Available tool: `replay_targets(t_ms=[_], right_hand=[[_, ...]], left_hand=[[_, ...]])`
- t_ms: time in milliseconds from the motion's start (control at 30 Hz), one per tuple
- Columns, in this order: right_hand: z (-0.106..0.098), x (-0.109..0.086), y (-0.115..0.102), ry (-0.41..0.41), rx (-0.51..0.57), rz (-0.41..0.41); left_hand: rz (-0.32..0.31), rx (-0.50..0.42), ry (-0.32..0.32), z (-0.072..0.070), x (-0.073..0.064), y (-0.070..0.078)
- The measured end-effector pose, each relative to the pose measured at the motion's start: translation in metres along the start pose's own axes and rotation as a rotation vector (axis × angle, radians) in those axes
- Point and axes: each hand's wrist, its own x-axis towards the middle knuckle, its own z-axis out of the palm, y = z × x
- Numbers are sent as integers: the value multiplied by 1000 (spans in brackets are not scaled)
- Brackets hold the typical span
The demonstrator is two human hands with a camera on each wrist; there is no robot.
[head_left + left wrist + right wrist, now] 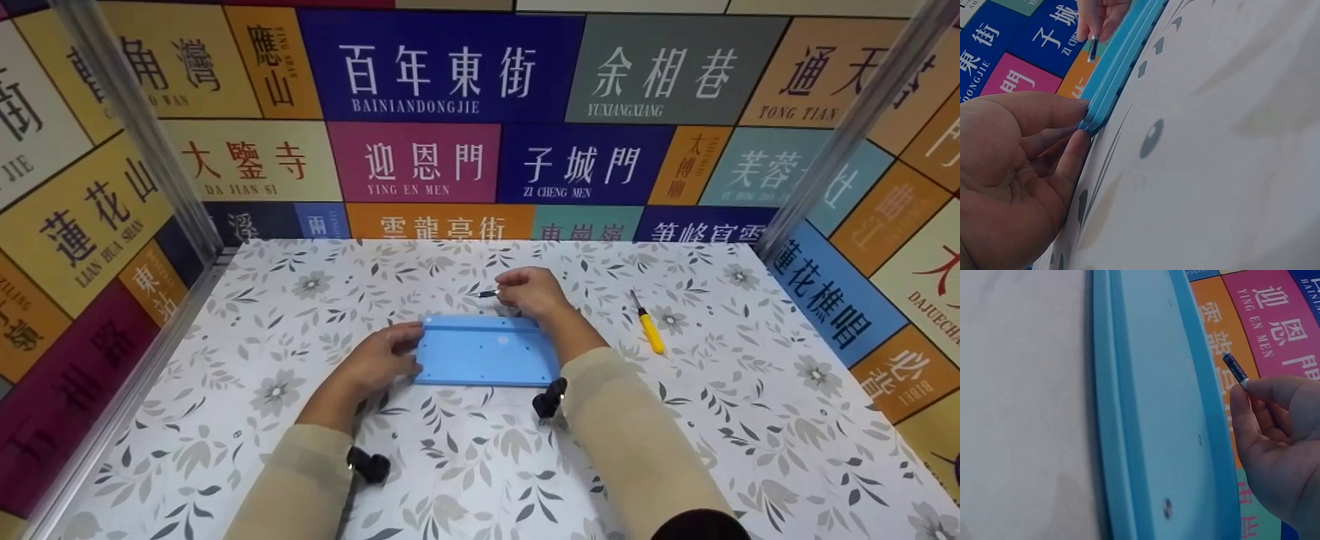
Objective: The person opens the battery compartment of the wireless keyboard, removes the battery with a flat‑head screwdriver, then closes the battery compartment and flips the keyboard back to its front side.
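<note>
A light blue keyboard (480, 352) lies underside up on the table, with small screw holes and a ridge along its far side. My left hand (379, 360) grips its left end; in the left wrist view the thumb and fingers close on the corner of the keyboard (1114, 64). Beyond the far edge, my right hand (534, 294) pinches a small dark battery (1235, 368) with a silver end between thumb and fingertips. The same battery (488, 293) points leftward in the head view. My right forearm hides the keyboard's far right corner.
A screwdriver (649, 330) with a yellow handle lies to the right of the keyboard, its tip pointing away. The table (465, 457) has a leaf-and-flower cover. Panels of coloured signs (442, 67) stand behind it and at both sides.
</note>
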Motion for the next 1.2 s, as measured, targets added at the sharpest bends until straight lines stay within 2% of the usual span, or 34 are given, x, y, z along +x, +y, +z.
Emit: replay_targets(t_ms=[400, 567, 800, 1033, 1200], right_hand=[[14, 7, 5, 7, -99, -15], [17, 11, 4, 25, -137, 22], [18, 15, 6, 43, -173, 65], [21, 13, 4, 67, -213, 18], [22, 13, 4, 84, -242, 18]], left_hand=[[50, -5, -1, -1, -1, -2], [32, 4, 4, 0, 0, -2], [37, -6, -1, -1, -1, -1], [41, -22, -5, -3, 0, -1], [52, -34, -17, -3, 0, -2]])
